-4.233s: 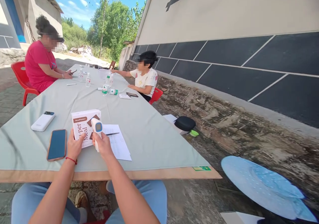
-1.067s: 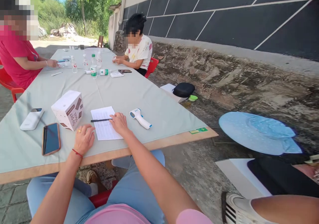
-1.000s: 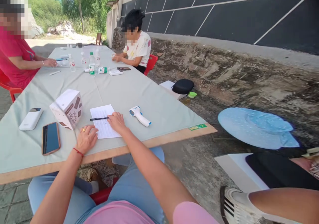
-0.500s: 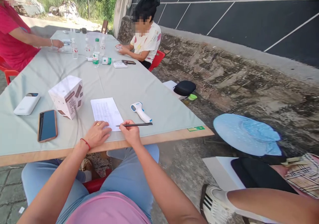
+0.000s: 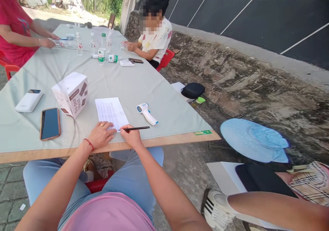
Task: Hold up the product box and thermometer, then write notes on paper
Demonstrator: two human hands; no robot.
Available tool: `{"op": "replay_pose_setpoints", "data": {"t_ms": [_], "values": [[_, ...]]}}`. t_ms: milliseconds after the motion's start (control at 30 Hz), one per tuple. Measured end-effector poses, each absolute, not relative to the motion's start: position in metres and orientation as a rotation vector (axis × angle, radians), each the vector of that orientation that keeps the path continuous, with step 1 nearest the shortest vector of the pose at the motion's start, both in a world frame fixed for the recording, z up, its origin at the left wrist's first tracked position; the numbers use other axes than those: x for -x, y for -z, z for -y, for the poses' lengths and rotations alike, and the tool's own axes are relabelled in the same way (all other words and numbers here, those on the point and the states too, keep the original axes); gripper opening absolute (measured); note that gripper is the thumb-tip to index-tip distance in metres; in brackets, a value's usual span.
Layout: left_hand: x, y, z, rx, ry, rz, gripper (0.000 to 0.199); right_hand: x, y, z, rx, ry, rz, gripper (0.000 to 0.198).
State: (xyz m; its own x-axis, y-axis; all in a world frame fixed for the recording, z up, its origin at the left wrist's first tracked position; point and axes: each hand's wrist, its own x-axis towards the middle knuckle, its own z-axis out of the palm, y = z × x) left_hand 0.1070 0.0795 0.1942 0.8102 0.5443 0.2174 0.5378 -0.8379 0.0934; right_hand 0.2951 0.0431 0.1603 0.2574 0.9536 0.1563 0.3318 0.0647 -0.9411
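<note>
Near the front edge of the table lies a white sheet of paper point(image 5: 111, 111) with rows of writing or print too small to read. My left hand point(image 5: 102, 134) rests flat on its lower left corner, fingers stretched out, a ring and a red string bracelet showing. In my right hand point(image 5: 132, 136) is a black pen point(image 5: 140, 128), pinched with its tip at the paper's lower edge and its far end pointing right. A white and blue infrared thermometer point(image 5: 147, 113) lies to the right of the sheet.
Left of the paper stand a carton point(image 5: 70, 94), a phone point(image 5: 50, 124) and a white power bank point(image 5: 29, 100). Water bottles point(image 5: 101, 51) are farther back. Two people sit at the table's far sides. A blue hat point(image 5: 253, 139) and another person's leg are at right.
The pen in my right hand has shifted slightly left along the paper's lower edge. My left hand stays on the sheet. The person in red now has both hands at a bottle.
</note>
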Motion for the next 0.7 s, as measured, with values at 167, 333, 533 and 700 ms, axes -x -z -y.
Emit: {"op": "replay_pose_setpoints", "data": {"t_ms": [167, 333, 533, 700], "values": [[-0.1067, -0.1926, -0.0793, -2.95, -0.382, -0.887, 0.03, -0.2961, -0.1568, -0.043, 1.496, -0.736, 1.286, 0.019], [-0.1068, -0.1916, -0.0795, -2.945, -0.379, -0.888, 0.03, -0.2959, -0.157, -0.0421, 1.514, -0.734, 1.302, 0.019], [-0.1066, -0.1914, -0.0793, -2.931, -0.391, -0.885, 0.029, -0.2955, -0.1568, -0.0416, 1.503, -0.726, 1.304, 0.017], [-0.1069, -0.1912, -0.0793, -2.946, -0.389, -0.889, 0.029, -0.2956, -0.1576, -0.0418, 1.507, -0.733, 1.284, 0.017]]}}
